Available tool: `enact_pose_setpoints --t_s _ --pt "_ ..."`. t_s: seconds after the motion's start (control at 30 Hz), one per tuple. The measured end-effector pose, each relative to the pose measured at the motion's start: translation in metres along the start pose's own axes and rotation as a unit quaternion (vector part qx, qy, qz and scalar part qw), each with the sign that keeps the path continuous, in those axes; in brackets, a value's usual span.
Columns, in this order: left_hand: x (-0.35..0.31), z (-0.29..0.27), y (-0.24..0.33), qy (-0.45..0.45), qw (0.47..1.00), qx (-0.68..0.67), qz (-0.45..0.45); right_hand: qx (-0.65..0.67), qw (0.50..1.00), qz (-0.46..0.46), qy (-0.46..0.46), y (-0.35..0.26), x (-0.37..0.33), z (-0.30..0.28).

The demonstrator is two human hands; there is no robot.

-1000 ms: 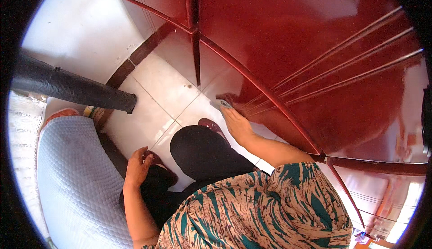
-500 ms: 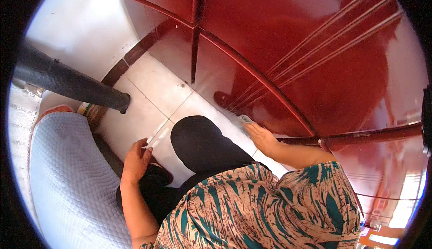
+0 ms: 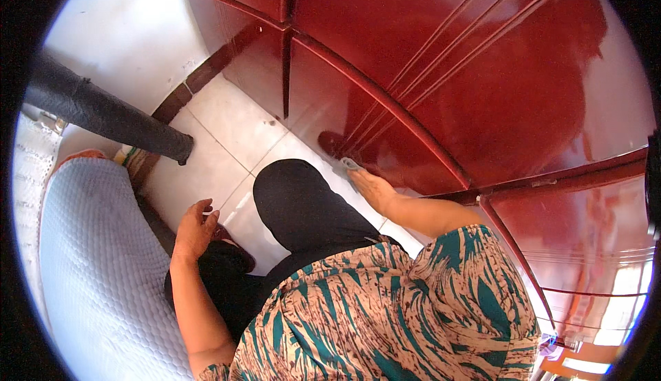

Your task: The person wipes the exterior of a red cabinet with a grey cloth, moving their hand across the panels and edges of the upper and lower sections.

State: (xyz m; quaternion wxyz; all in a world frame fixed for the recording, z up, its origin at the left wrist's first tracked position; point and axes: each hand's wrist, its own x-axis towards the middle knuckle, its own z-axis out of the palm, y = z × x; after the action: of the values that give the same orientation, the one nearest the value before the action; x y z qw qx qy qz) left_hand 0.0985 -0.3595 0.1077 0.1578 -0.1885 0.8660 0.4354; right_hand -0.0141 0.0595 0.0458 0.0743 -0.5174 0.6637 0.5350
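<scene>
My right hand reaches along the lower front of a glossy dark red cabinet. Its fingers press a small folded greyish cloth close to the cabinet's bottom edge, near the floor. My left hand hangs in the air beside my knee, fingers apart and slightly curled, with nothing in it. The nearest thing to it is the blue quilted cover on its left.
A thick black post slants in from the left. White floor tiles with dark joints lie between the cover and the cabinet. A white wall with a dark red skirting stands at the back left.
My right hand has slid the cloth leftward and a little farther along the cabinet's bottom edge. My left hand has shifted slightly left and up in the picture, and the view has moved somewhat.
</scene>
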Motion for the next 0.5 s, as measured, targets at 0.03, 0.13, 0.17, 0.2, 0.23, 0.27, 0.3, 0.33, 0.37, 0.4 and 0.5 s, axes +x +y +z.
enact_pose_setpoints --t_s 0.03,0.13,0.17,0.2,0.23,0.27,0.3,0.33,0.37,0.4,0.5 --pt "-0.002 -0.002 0.003 0.001 1.0 0.008 -0.001 -0.01 1.0 -0.023 -0.009 -0.008 0.001 0.008" --pt "-0.002 -0.001 0.004 0.003 0.999 0.036 0.008 -0.014 0.995 -0.088 -0.042 -0.037 -0.029 0.033" --pt "-0.002 -0.001 -0.002 0.008 0.998 0.052 0.016 0.003 0.993 -0.106 -0.052 -0.045 -0.041 0.037" --pt "-0.001 -0.002 -0.005 0.012 0.997 0.067 0.028 0.021 0.99 -0.121 -0.064 -0.048 -0.052 0.038" --pt "0.001 0.0 -0.007 0.011 0.999 0.043 0.017 0.029 0.989 -0.12 -0.075 -0.043 -0.062 0.033" --pt "0.002 0.001 -0.009 0.009 1.0 0.02 0.007 0.038 0.988 -0.12 -0.085 -0.038 -0.074 0.025" --pt "0.004 0.004 -0.007 0.001 1.0 -0.005 0.0 0.049 0.986 -0.118 -0.103 -0.032 -0.091 0.019" --pt "0.004 0.004 -0.009 0.002 1.0 -0.008 0.01 0.079 0.992 -0.073 -0.068 -0.028 -0.102 0.02" --pt "0.006 0.003 -0.013 0.004 1.0 -0.01 0.018 0.104 0.99 -0.065 -0.076 -0.015 -0.107 0.006" --pt "0.007 0.003 -0.015 0.005 1.0 -0.014 0.026 0.129 0.986 -0.056 -0.083 0.001 -0.113 -0.01" --pt "0.006 0.0 -0.003 0.022 0.999 0.006 0.03 0.166 0.985 0.017 -0.031 0.026 -0.124 -0.034"
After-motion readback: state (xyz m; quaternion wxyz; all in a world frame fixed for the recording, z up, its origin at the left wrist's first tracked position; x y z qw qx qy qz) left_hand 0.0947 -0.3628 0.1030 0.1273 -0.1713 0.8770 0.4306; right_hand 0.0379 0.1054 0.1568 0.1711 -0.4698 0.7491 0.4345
